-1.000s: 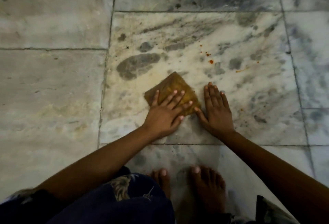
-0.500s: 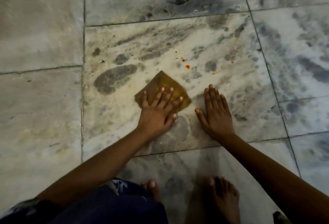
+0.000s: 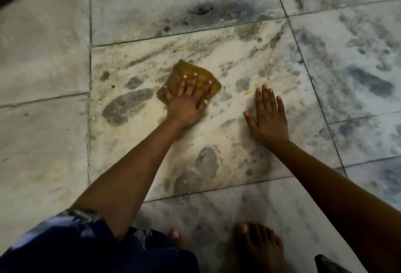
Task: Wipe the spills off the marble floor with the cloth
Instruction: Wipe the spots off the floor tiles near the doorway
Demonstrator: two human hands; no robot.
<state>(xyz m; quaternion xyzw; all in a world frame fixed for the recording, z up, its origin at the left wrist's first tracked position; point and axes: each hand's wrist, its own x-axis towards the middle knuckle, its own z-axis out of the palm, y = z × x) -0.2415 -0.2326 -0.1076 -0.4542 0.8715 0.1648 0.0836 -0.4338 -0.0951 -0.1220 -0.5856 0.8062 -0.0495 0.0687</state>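
The marble floor (image 3: 54,142) fills the view – pale slabs with grey veining and dark joints, the central slab carrying grey blotches. At the bottom edge sits dark blue patterned clothing (image 3: 86,249), with two bare feet (image 3: 258,244) on the slab beside it. The left arm reaches forward from that clothing; the left hand (image 3: 186,105) lies flat on the cloth (image 3: 201,75), fingers straight and spread wide, pressing it to the central slab. The cloth is a small ochre folded square, one corner pointing away from the person, most of its near part under the hand. The right hand (image 3: 269,118) lies palm down on bare marble to the right of the cloth and well apart from it, fingers straight and close together, thumb out to the side, holding nothing. Just beyond its fingertips is the spill (image 3: 249,92) – a thin orange streak, with one orange speck (image 3: 268,78) farther off
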